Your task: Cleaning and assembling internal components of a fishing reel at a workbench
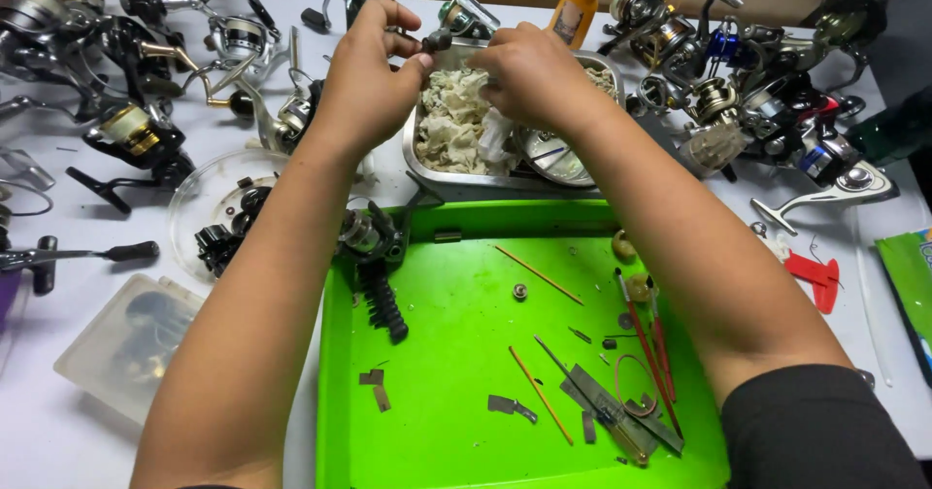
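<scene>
Left hand (364,81) pinching a small dark reel part (436,39) at its fingertips; right hand (532,71) just beside, gripping a white rag (495,134) over the steel tray (427,173)

A green packet (908,290) lies at the desk's (58,440) right edge, right of the green tray (437,372); a yellow-orange bottle (577,3) stands behind it.

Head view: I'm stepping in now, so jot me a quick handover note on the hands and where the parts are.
Left hand: raised over the metal tray, pinching a small dark reel part.
Right hand: on the same part, also touching the crumpled rags in the tray.
Green tray: black reel body, small washer, thin sticks, brushes, metal strips.
Done: reel body is apart.
Left: loose parts are still unassembled; many fishing reels wait around the table.
</scene>
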